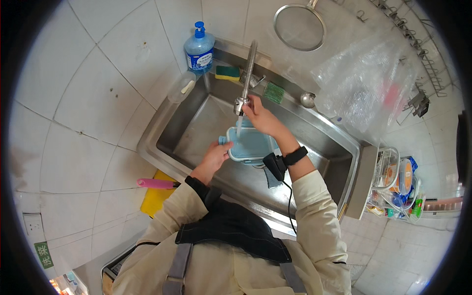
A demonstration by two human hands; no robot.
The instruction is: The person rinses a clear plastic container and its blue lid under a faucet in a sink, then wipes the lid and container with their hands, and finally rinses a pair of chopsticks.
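Observation:
Over the stainless steel sink (191,125), my left hand (215,156) grips the left edge of a light blue snap-lock container lid (254,144) with a pale rim and side flaps. My right hand (262,115) has its fingers on the spray head (241,106) of the flexible metal faucet (250,66). A stream of water (239,125) falls from the head onto the lid. Below the lid, a dark grey cloth (273,179) lies on the sink floor, partly covered by the lid and my right wrist strap.
Along the sink's back ledge are a blue pump bottle (200,49), a yellow-green sponge (227,73), a green scouring pad (273,92) and a steel ball-shaped item (307,99). A pink-handled tool (156,183) lies at left over a yellow cloth (156,197). A strainer (299,27) hangs above.

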